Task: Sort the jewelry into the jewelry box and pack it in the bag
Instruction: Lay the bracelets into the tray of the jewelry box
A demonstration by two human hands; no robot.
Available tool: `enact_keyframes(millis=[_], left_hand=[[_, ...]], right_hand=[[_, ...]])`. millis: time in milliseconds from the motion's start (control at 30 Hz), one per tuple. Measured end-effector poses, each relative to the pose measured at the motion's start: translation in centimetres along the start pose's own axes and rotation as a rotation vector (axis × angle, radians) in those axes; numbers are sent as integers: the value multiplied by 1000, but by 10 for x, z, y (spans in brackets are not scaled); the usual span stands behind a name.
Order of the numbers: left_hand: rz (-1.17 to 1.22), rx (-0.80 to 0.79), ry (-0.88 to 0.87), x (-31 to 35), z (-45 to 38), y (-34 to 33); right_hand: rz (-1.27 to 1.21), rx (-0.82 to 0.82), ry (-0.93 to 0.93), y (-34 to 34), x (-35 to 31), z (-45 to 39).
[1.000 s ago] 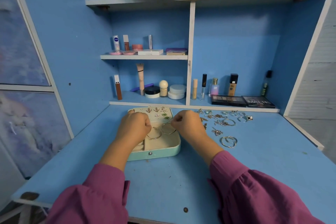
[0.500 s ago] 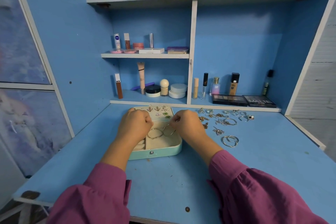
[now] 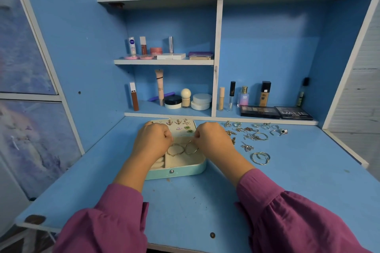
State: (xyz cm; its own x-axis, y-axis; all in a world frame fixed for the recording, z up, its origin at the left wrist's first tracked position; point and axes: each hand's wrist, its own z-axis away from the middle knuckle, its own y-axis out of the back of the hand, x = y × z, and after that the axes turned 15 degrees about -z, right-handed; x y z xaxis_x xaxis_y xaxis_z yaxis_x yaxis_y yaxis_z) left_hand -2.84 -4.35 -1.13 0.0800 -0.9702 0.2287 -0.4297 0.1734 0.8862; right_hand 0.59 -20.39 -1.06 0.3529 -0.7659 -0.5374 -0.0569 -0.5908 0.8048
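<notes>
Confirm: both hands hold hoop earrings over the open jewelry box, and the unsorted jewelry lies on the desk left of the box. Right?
Not quite. The head view shows the unsorted jewelry on the desk right of the jewelry box, not left. The rest holds: left hand and right hand each hold a hoop earring over the open box.

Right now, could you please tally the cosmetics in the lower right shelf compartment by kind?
Flat black eyeshadow palettes: 2
Slim upright tubes, one beige, one clear with a black cap: 2
Bottles, a pink-blue perfume bottle, a tan foundation bottle, a slim dark bottle: 3
Total: 7
</notes>
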Motion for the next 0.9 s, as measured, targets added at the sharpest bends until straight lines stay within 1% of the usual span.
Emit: enact_keyframes(millis=[67, 133, 267, 333, 433, 567, 667, 800, 900], left_hand=[[7, 2, -2, 0, 0, 0], [13, 7, -9, -1, 1, 1], [22, -10, 2, 0, 0, 1], [20, -22, 5, 0, -1, 1], [18, -28, 6, 0, 0, 1], [17, -24, 6, -1, 0, 1], [21, -32, 4, -1, 0, 0], [59, -27, 10, 5, 0, 1], [106, 16, -3, 20, 4, 4]], right_hand=[[63, -1, 32, 0, -1, 0], [70, 8, 44, 1, 0, 0], [-97, 62, 3, 1, 4, 1], [-158, 64, -11, -2, 3, 2], [-141, 54, 4, -9, 1, 4], [-110, 81, 49, -12, 3, 3], [-239, 98, 30, -7, 6, 3], [-455, 172, -62, 17, 20, 4], [-519, 235, -140, 43, 42, 5]])
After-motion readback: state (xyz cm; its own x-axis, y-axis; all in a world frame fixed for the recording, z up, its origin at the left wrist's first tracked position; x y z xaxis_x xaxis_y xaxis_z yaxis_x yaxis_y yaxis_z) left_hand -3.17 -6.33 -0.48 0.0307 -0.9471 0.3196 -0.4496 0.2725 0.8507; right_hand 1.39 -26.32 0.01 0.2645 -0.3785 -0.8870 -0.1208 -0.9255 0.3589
